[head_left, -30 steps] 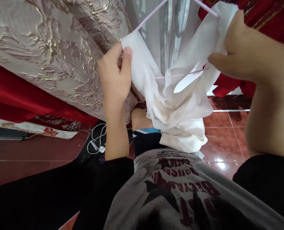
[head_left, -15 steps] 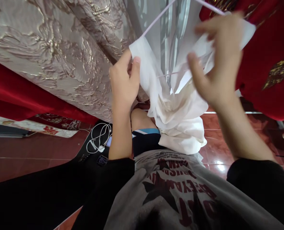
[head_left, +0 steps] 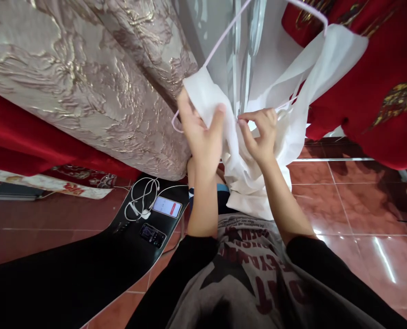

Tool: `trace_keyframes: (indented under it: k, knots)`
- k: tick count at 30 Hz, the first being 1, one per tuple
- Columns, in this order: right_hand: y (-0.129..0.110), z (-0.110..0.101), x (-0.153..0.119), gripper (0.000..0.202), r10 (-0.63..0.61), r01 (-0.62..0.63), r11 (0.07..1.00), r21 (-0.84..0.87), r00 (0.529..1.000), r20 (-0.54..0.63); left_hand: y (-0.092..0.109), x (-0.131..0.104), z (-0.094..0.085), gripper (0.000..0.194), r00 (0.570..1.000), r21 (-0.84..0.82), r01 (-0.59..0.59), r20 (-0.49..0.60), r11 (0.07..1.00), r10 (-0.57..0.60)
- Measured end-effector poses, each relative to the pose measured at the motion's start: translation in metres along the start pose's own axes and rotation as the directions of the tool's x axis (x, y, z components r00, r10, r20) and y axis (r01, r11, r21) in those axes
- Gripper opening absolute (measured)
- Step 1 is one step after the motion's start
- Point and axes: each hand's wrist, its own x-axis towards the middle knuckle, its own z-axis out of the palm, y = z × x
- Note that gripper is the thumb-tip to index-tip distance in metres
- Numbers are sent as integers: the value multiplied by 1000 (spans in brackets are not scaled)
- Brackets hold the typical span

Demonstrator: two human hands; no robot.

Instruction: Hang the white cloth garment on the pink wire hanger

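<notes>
A sheer white garment (head_left: 297, 132) hangs from a pale lilac clothes hanger (head_left: 226, 34), its lower folds gathered over my lap. My left hand (head_left: 203, 135) grips the garment's left upper end, thumb on top and fingers partly behind the cloth. At the middle, beside the cloth's inner edge, the thumb and forefinger of my right hand (head_left: 262, 132) are pinched together. What lies between those fingertips is too small to make out. The hanger's thin lower bar runs toward this pinch. On the right, the garment's other upper end drapes over the hanger's arm, untouched.
Embossed beige-gold fabric (head_left: 76, 77) hangs at left, red cloth with gold decoration (head_left: 371, 91) at right. A black seat (head_left: 87, 269) holds a lit phone (head_left: 167, 206), a dark phone (head_left: 152, 235) and a white cable (head_left: 141, 198). Red tiles (head_left: 361, 205) cover the floor.
My right hand has come down and left from the garment's right upper end to the middle, fingertips now pinched. My left hand has shifted slightly right and down, still gripping the cloth.
</notes>
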Motion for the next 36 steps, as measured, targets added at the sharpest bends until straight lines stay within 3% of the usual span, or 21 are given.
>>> trace_keyframes:
  k: [2, 5, 8, 10, 12, 13, 15, 17, 20, 22, 24, 25, 27, 28, 30, 32, 34, 36]
  knots:
    - [-1, -4, 3, 35, -9, 9, 1000, -10, 1000, 20, 12, 16, -17, 56, 999, -133, 40, 23, 990, -37]
    - [4, -8, 7, 37, -4, 4, 1000, -21, 999, 38, 23, 42, -60, 25, 978, -255, 197, 123, 947, -170]
    - [7, -9, 7, 35, -7, 8, 1000, -17, 998, 55, 13, 43, -102, 25, 994, -294, 100, -17, 950, -110]
    - [5, -8, 5, 34, -6, 6, 1000, -10, 998, 55, -3, 28, -114, 35, 985, -271, 21, -157, 962, -66]
    - [1, -4, 2, 33, 0, 0, 1000, -7, 999, 53, -19, 6, -111, 37, 958, -215, 22, -276, 976, -83]
    - [-1, -2, 1, 33, 3, -3, 1000, -6, 999, 52, -25, -4, -103, 35, 953, -186, 62, -281, 981, -114]
    - [-4, 1, 2, 31, 4, -4, 1000, 1, 999, 51, -30, -19, -80, 33, 966, -152, 182, -156, 972, -205]
    - [-7, 1, 3, 28, -7, 6, 1000, 10, 999, 41, -29, -26, -54, 33, 972, -156, 227, -33, 962, -234]
    - [-15, -7, 4, 23, -38, 36, 999, 29, 998, 59, -23, -27, -29, 26, 984, -231, 171, -1, 958, -176]
    - [-21, -20, 4, 19, -30, 25, 996, 87, 998, 54, -20, -25, -25, 28, 989, -269, 144, 16, 952, -145]
    - [-22, -39, 4, 15, 22, 0, 983, 183, 993, -114, -18, -23, -28, 31, 990, -283, 143, 55, 948, -133]
    - [-19, -50, 5, 15, 62, -4, 974, 225, 966, -252, -17, -22, -31, 31, 989, -283, 142, 68, 949, -127]
    - [-5, -71, 9, 24, 145, -18, 965, 263, 868, -475, -18, -19, -36, 33, 992, -266, 121, 65, 956, -107]
    - [6, -79, 12, 31, 186, -45, 962, 270, 830, -526, -18, -18, -37, 35, 994, -253, 108, 57, 961, -97]
    - [29, -90, 15, 43, 296, -140, 932, 335, 830, -474, -21, -17, -37, 37, 995, -233, 95, 52, 968, -85]
    - [46, -88, 14, 45, 422, -264, 851, 455, 859, -290, -24, -17, -35, 37, 996, -230, 88, 54, 969, -77]
    - [49, -79, 8, 38, 491, -371, 785, 496, 861, -133, -28, -18, -33, 38, 996, -225, 83, 50, 971, -73]
    - [42, -67, 0, 39, 506, -406, 795, 451, 854, -123, -29, -18, -33, 39, 997, -203, 81, 35, 976, -75]
